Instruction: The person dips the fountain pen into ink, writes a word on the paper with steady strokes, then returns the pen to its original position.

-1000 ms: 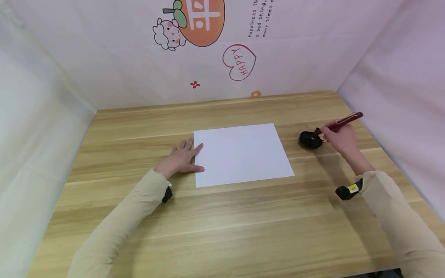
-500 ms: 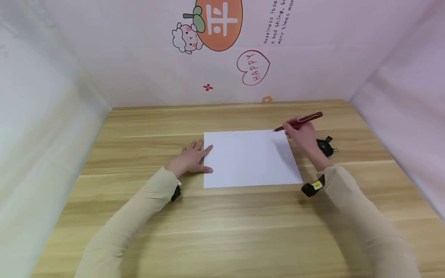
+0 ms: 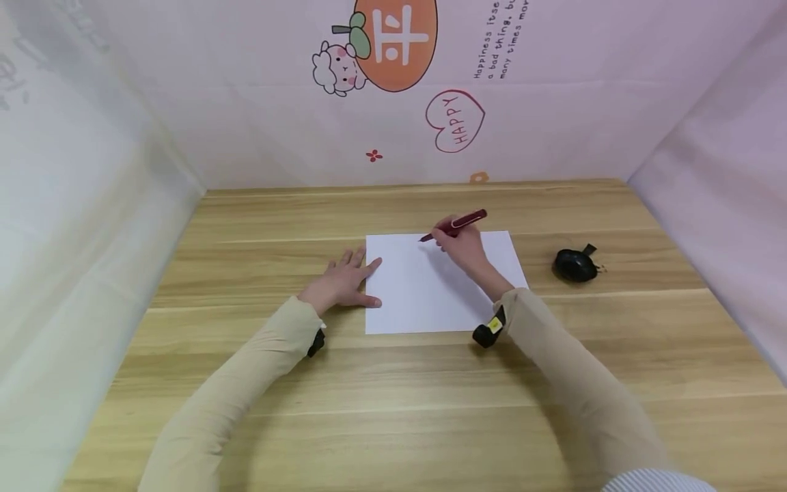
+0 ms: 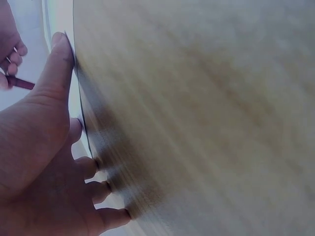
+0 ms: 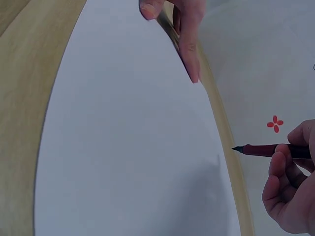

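My right hand (image 3: 460, 246): fingers clamped on the pen (image 3: 469, 219) in a writing pinch, its barrel slanting up to the right. The tip is over the far part of the paper (image 3: 412, 301); the right wrist view shows it held clear of the sheet. My left hand (image 3: 344, 281): fingers spread apart, thumb and one finger resting on the paper's left edge, the others beside it on the surface (image 3: 399, 389).

Step in hand, in my judgement: placing the tip for writing or drawing. The next move calls for lowering it lightly while my left hand steadies the sheet.

Materials: the pen is dark red and smooth, with a dark, tapering point. The paper is white, thin, flat and rectangular; I find no marks on it. The surface is pale wood, grain running left to right. Right of the paper, well apart, lies a rounded, glossy black object (image 3: 574, 266), use undetermined. Beyond hangs white printed cloth (image 3: 283, 130), lightly creased.
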Available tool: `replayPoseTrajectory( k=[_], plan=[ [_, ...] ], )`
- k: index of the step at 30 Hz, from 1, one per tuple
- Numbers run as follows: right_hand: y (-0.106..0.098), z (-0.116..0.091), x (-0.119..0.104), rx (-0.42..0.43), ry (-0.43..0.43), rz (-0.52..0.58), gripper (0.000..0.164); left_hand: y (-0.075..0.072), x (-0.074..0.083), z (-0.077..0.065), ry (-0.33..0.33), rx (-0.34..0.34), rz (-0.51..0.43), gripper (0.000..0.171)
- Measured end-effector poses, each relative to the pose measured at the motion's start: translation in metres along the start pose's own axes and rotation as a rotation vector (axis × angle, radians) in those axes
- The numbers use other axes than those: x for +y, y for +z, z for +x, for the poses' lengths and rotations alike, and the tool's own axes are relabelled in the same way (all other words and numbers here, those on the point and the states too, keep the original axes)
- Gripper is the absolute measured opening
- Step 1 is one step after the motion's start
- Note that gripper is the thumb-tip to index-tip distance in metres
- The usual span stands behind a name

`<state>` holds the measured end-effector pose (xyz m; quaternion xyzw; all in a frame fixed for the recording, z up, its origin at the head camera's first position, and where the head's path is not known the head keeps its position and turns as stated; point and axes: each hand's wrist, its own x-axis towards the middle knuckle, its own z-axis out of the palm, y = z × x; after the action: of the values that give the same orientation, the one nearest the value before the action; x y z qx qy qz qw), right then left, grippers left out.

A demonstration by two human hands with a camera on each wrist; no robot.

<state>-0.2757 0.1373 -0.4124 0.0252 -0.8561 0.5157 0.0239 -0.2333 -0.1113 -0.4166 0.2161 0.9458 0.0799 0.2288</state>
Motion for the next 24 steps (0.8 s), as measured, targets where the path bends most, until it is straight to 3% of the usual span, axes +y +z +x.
replayPoseTrajectory(
  k=[14, 24],
  plan=[
    [0.043, 0.003, -0.013, -0.088, -0.076, 0.016, 0.015, 0.002, -0.001, 0.003, -0.017, 0.011, 0.007, 0.091],
    [0.053, 0.0, -0.016, -0.124, -0.03, 0.003, 0.015, 0.0, 0.0, 0.001, -0.021, 0.011, 0.013, 0.09]
  ],
)
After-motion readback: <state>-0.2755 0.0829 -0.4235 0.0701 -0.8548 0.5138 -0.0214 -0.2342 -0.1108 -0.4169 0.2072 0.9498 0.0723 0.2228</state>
